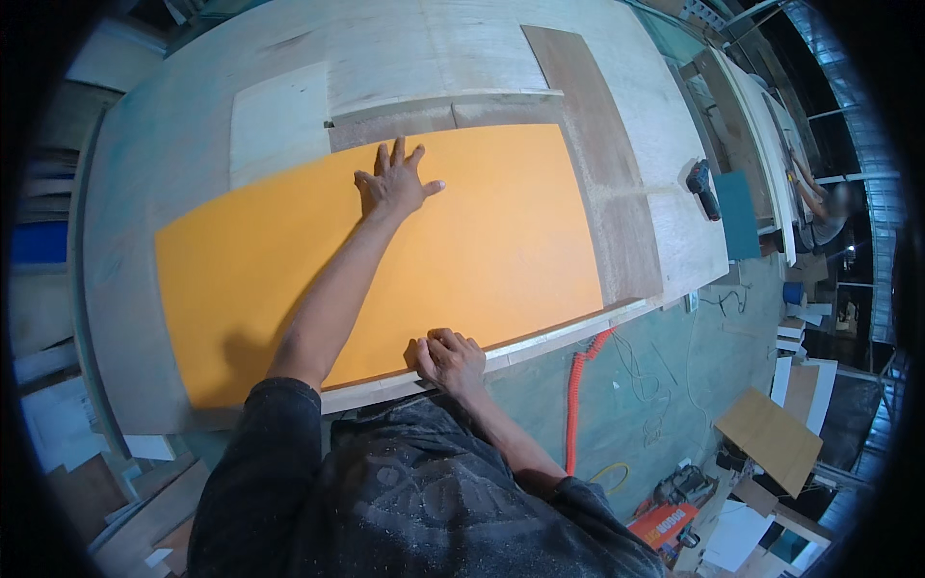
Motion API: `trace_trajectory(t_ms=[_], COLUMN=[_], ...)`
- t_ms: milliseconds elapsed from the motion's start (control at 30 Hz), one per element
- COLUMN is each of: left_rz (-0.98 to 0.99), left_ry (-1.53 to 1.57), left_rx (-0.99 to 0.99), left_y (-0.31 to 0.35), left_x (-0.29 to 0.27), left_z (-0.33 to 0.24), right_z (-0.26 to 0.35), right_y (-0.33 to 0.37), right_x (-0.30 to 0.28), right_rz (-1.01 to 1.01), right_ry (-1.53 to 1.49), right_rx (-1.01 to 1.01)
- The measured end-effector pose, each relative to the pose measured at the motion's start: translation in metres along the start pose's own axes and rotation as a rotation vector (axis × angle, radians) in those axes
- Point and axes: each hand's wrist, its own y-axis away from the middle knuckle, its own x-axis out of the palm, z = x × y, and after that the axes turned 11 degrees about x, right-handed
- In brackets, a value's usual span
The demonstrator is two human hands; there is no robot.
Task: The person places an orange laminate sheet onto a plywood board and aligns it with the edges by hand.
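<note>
A large orange panel (482, 226) lies flat on a pale wooden worktable (414, 48), its near side along the table's front edge. Toward the panel's far edge, my left hand (395, 183) rests on its surface with the fingers spread. At the near edge is my right hand (451, 361), its fingers curled over the rim of the panel; whether something small sits under them is hidden. Brown boards (602, 144) show beyond the panel's far and right sides, and a pale sheet (279, 116) lies behind it at the left.
A dark cordless power tool (704, 190) lies near the table's right end, by a teal board (739, 217). A red coiled hose (574, 405) hangs from the front edge. On the floor at right are a red machine (665, 520) and board offcuts (769, 438). Another person (827, 212) works far right.
</note>
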Motion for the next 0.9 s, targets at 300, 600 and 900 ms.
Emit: trace_trajectory(t_ms=[300, 600, 900], left_rz=[0.005, -0.058, -0.101], left_ry=[-0.010, -0.001, -0.112], left_rx=[0.007, 0.031, 0.034], left_y=[-0.067, -0.148, -0.206], left_x=[-0.030, -0.045, -0.075], left_z=[0.025, 0.062, 0.078], right_z=[0.004, 0.008, 0.016], right_y=[-0.070, -0.143, -0.216], right_x=[0.027, 0.055, 0.078], right_rz=[-0.044, -0.108, -0.137], right_ry=[-0.007, -0.012, 0.009], right_rx=[0.023, -0.002, 0.011])
